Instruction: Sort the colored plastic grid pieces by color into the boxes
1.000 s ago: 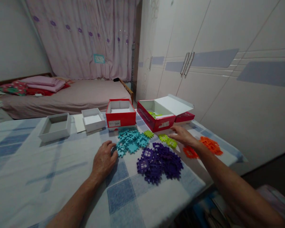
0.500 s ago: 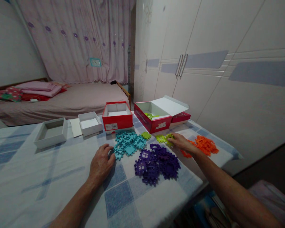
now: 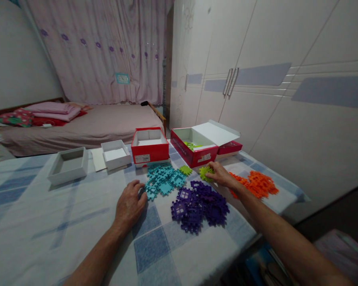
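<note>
The table (image 3: 86,226) was covered with a blue and white checked cloth. At its near part, right of the middle, there lay a heap of purple pieces (image 3: 201,206). The left hand (image 3: 129,204) rested on the cloth, its fingers loosely bent, at the left edge of the teal pieces (image 3: 164,178); whether the fingertips touched them, I could not tell. The orange pieces (image 3: 262,184) lay to the right, beyond the right forearm. The two hands were well apart. The right hand (image 3: 220,174) had its thumb and fingers closed on some lime-green pieces (image 3: 204,173), just beyond the purple heap. Another green piece (image 3: 185,170) lay at the right side of the teal ones. Farther, from left to right, stood a grey box (image 3: 68,178), a white box (image 3: 119,162), a red box (image 3: 156,153) and a dark red box (image 3: 203,157), open, with more green pieces inside. At the far left was a bed (image 3: 116,119) before a pink curtain (image 3: 92,71).
</note>
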